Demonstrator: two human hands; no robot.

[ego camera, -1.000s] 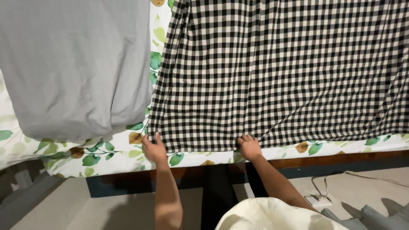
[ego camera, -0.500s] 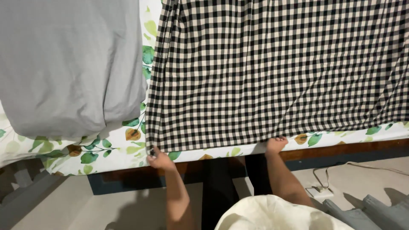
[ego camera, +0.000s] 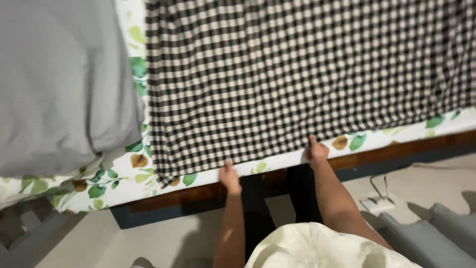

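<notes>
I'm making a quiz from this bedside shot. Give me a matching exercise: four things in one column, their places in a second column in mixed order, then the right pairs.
Things:
1. checked cloth
2. grey pillow
3. left hand
4. white adapter

Places:
A. on the floor by a cable, lower right
B. spread over the leaf-print sheet
C. at the cloth's lower edge, left of the right hand
D. at the picture's left side, lying on the bed

Pairs: 1-B, 2-D, 3-C, 4-A
</notes>
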